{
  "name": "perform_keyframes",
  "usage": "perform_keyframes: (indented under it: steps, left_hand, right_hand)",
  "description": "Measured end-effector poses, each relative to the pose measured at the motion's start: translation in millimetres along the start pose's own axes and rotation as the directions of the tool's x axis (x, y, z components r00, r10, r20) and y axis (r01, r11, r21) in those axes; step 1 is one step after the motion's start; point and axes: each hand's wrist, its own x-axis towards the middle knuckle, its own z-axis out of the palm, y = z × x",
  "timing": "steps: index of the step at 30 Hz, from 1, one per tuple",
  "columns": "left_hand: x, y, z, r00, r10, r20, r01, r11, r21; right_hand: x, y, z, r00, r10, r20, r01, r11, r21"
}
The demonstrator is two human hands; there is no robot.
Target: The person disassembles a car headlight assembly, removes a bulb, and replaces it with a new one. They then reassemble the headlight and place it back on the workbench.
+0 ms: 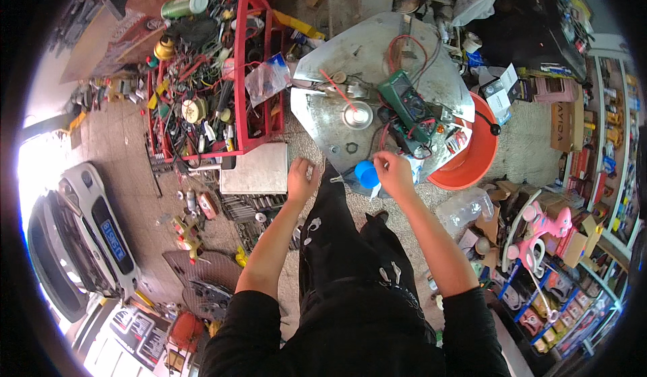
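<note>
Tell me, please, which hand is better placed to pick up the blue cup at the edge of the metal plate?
The right hand, probably. It sits right beside the blue cup, fingers pinched near its rim, while the left hand hangs open farther off, past the metal plate edge.

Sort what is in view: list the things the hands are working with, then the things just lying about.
In hand or right by the hands:
- right hand, beside the blue cup
- left hand, open above the metal sheet
- green multimeter with red wires

Lying about:
- red tool rack
- orange basin
- pink toy horse
</note>
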Motion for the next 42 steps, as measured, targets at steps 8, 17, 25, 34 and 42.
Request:
perform_keyframes:
  steps: [8,17,25,34,42]
  left_hand:
    - [-120.2,-6.5,97.5,0.514,-0.307,0.801,-0.493,0.658,0.569]
    - [-211.2,107.6,343.3,0.067,-0.194,0.979,-0.890,-0.455,-0.029]
    - [-331.3,321.9,432.8,-0.300,-0.267,0.916,-0.765,-0.507,-0.398]
    - [-323.3,402.6,526.7,-0.373,-0.268,0.888,-0.698,-0.549,-0.459]
    - [-210.2,577.1,661.3,-0.245,-0.019,0.969,-0.957,0.164,-0.239]
  right_hand:
    - [-161.7,-24.0,-37.8,0.819,-0.568,0.081,0.476,0.751,0.458]
    - [-300.7,-1.1,-141.7,0.523,-0.685,0.506,0.327,0.710,0.623]
    - [-359.7,121.2,-251.0,0.697,-0.643,0.317,0.187,0.590,0.786]
    - [-330.9,208.0,-373.3,0.661,-0.637,0.397,0.180,0.648,0.740]
    - [-293.7,271.2,-530.3,0.877,-0.454,0.156,0.346,0.823,0.450]
